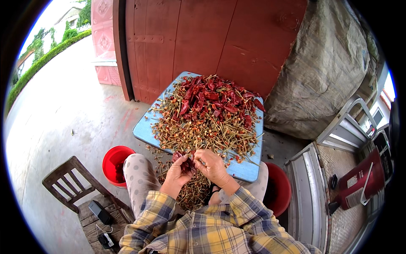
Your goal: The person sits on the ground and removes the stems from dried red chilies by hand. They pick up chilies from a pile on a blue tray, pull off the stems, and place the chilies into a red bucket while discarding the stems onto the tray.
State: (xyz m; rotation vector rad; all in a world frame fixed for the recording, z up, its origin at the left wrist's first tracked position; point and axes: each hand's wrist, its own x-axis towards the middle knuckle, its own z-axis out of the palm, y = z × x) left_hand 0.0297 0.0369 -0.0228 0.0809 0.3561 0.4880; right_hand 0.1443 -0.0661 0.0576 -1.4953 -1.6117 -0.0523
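Note:
My left hand (178,173) holds a bunch of dried red chili peppers (187,162) just off the near edge of the blue tabletop (144,128). My right hand (209,164) is close beside it, its thumb and fingertips pinched at the top of the bunch; what they grip is too small to tell. On the table, dried red peppers (211,96) are heaped toward the back, with cut stems and caps (203,133) spread in front of them. More stems (193,192) lie in a pile below the hands, between the knees.
A bright red bucket (109,162) stands by the left knee, a darker red bucket (280,190) by the right. A wooden chair (74,187) at the left bears a dark device (101,212). A red wooden door (203,38) rises behind the table; a metal cart (312,190) stands at the right.

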